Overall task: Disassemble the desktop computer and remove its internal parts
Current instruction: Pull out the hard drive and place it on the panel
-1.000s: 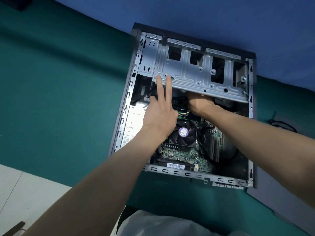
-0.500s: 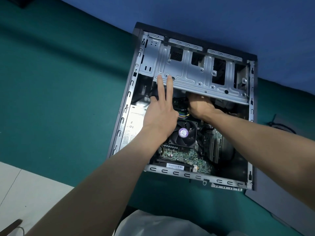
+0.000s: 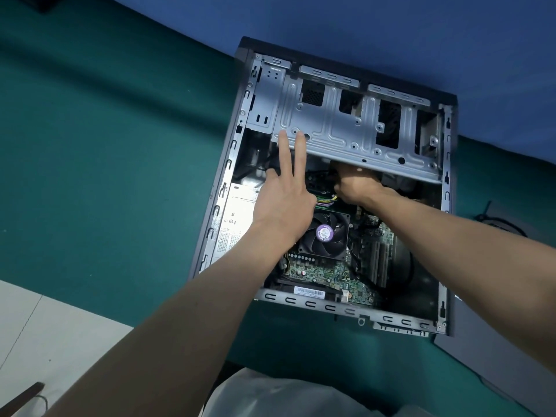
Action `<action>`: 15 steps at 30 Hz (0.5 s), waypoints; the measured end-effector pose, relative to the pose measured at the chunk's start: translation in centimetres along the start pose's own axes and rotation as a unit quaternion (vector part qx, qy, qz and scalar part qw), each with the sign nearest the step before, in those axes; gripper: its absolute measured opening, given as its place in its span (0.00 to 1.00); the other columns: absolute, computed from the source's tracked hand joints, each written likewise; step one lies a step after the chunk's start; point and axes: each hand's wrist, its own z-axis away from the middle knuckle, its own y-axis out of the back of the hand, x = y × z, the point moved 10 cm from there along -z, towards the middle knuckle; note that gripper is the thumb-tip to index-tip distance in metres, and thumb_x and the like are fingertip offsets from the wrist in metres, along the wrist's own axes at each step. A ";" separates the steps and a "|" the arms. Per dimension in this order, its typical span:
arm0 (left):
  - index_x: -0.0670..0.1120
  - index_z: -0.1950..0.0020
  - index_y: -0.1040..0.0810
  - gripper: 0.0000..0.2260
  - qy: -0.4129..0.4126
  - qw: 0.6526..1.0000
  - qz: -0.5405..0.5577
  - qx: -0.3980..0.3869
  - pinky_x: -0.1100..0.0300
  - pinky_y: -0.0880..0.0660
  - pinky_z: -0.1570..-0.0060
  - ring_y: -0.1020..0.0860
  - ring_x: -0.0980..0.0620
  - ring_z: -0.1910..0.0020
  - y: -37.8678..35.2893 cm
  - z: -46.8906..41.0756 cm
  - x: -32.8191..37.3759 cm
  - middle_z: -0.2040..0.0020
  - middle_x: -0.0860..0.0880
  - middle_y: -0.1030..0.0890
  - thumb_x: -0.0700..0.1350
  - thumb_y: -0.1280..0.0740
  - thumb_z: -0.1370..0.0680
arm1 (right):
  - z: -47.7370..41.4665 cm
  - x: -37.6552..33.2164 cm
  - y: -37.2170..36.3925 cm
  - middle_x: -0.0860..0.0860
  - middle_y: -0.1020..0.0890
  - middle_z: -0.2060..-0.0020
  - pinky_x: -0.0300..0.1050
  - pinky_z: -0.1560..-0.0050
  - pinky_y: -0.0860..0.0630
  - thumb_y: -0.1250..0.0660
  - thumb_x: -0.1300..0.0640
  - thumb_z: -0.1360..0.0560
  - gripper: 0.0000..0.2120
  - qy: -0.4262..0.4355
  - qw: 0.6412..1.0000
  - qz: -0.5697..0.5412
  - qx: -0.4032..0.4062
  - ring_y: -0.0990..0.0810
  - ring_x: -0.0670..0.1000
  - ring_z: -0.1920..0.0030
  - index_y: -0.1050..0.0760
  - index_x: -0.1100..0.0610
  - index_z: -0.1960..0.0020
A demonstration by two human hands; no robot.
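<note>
The desktop case [image 3: 226, 176] lies open on its side on a green cloth. My left hand [image 3: 282, 203] reaches in from the lower left. Its index and middle fingers lie flat on the near edge of the grey metal drive cage [image 3: 346, 130] and its thumb is tucked below that edge. My right hand [image 3: 358, 185] is pushed under the cage next to a bundle of coloured cables [image 3: 326, 202]. Its fingers are curled and hidden, so what they hold cannot be seen. The CPU fan [image 3: 325, 233], the green motherboard [image 3: 325, 272] and the silver power supply [image 3: 237, 218] sit inside the case.
A grey side panel [image 3: 496, 350] lies flat to the right of the case, with a black cable [image 3: 496, 218] beyond it. Blue cloth [image 3: 391, 31] covers the back. A white floor [image 3: 45, 326] shows at the lower left, and my white-clothed knee [image 3: 285, 395] is at the bottom.
</note>
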 end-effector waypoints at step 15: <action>0.43 0.73 0.32 0.15 0.001 1.000 -0.009 0.005 0.51 0.32 0.60 0.54 0.25 0.27 0.1 0.2 0.2 0.25 0.29 0.63 0.41 0.34 0.27 | 1.6 -0.8 0.8 0.60 0.24 0.52 0.51 0.56 0.24 0.37 0.66 0.29 0.17 0.012 0.999 0.012 0.047 0.24 0.63 0.52 0.30 0.62 0.40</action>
